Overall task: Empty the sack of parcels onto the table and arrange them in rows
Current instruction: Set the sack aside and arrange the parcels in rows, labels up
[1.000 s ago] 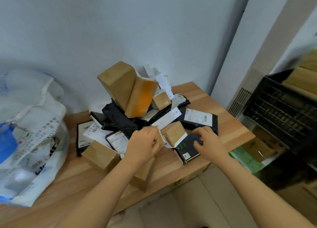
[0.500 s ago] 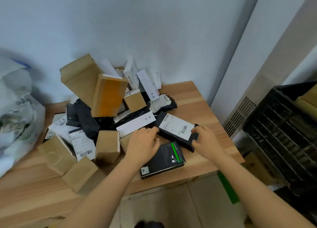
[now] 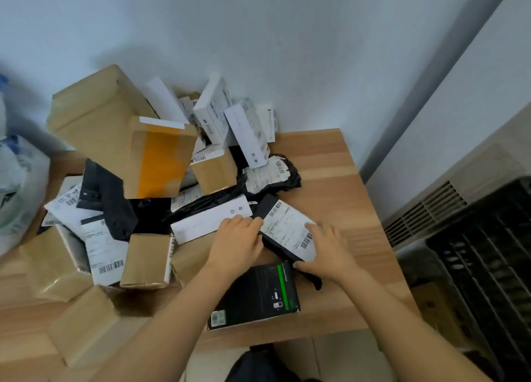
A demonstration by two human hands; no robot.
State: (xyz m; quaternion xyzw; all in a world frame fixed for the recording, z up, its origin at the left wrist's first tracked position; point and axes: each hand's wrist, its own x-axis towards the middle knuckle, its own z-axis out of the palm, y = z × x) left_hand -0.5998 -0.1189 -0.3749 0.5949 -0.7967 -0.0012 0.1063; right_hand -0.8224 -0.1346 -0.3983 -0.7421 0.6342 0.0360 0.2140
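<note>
Head view. The left grip [image 3: 235, 243] curls its fingers over the left end of a black mailer [image 3: 284, 229] with a white label. The right grip [image 3: 327, 252] pinches its near right end, thumb along the edge and fingers on the label. The mailer lies at the near right edge of the unsorted heap of parcels [image 3: 161, 157] on the worktop [image 3: 330, 174], overlapping a black flat box [image 3: 258, 292]. The sack [image 3: 17, 186] stands at far left.
</note>
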